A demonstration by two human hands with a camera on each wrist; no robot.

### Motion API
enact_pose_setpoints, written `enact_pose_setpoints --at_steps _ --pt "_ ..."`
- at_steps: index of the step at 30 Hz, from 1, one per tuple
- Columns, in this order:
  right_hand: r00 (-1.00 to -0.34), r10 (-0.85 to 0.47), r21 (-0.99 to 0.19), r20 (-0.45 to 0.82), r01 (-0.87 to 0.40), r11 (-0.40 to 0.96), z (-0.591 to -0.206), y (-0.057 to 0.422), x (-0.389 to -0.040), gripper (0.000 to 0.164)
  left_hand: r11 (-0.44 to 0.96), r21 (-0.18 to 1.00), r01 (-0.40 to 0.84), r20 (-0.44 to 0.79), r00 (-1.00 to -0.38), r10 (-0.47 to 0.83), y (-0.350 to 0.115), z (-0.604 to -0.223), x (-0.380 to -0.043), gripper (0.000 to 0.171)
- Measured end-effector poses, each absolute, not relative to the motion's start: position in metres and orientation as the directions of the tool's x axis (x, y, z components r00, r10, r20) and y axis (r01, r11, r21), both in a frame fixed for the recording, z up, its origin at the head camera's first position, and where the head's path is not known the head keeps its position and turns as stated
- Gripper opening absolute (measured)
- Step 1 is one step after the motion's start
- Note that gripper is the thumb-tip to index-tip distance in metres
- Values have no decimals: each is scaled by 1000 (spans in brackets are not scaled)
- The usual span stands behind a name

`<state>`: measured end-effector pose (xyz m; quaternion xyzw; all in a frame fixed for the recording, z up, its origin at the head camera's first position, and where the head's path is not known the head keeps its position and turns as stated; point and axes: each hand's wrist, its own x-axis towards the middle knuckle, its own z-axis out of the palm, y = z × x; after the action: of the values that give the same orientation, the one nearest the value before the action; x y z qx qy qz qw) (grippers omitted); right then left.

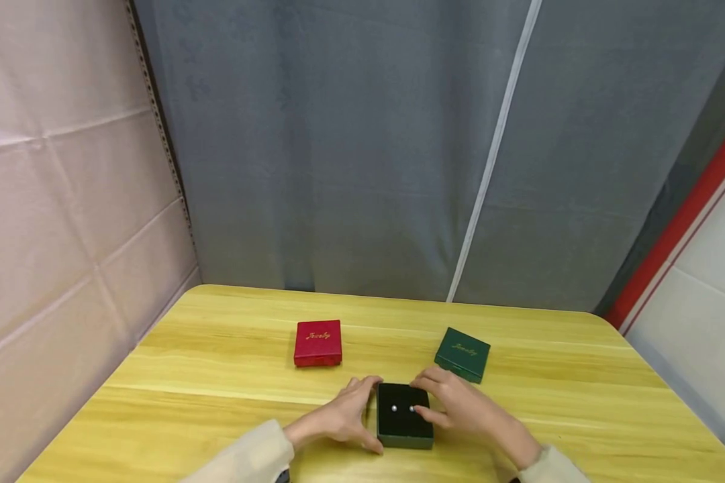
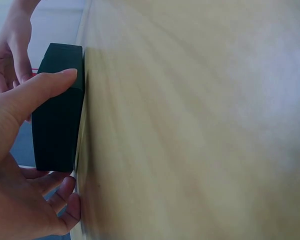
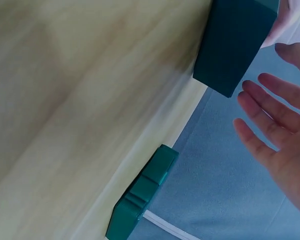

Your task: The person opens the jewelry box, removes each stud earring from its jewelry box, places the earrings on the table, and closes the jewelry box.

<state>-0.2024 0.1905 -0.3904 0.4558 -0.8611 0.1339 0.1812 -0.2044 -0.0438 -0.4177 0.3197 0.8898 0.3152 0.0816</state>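
Note:
A dark green jewelry box [image 1: 405, 442] lies open on the table, its black padded insert [image 1: 399, 427] facing up. Two small pearl-like stud earrings [image 1: 394, 408] sit in the insert. My left hand [image 1: 350, 412] holds the box by its left side; in the left wrist view the thumb [image 2: 50, 85] presses the near wall and the fingers bend round the far end. Over the box's right edge hovers my right hand [image 1: 459, 406], its thumb close to the right stud. The right wrist view shows those fingers [image 3: 270, 112] extended and apart, with nothing seen between them.
Behind the box to the left is a closed red jewelry box [image 1: 318, 343]. A closed green jewelry box [image 1: 464, 354] stands behind to the right, just beyond my right hand. A grey curtain [image 1: 350, 168] hangs behind the wooden table [image 1: 217, 376].

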Motion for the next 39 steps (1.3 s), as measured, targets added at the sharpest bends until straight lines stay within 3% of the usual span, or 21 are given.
enact_pose_setpoints --at_steps 11,22,31,39 --pt "-463 -790 45 402 -852 522 -396 187 -201 25 590 617 520 56 -777 627 -44 -417 -204 96" --pt "-483 -809 105 334 -834 541 -395 180 -197 21 585 623 519 54 -775 630 -44 -417 -204 95" --pt "-419 -824 229 382 -821 523 -398 177 -194 15 580 633 512 50 -775 630 -45 -417 -204 95" --pt "-424 -817 239 391 -810 535 -399 174 -194 12 582 629 516 57 -777 627 -46 -418 -205 95"
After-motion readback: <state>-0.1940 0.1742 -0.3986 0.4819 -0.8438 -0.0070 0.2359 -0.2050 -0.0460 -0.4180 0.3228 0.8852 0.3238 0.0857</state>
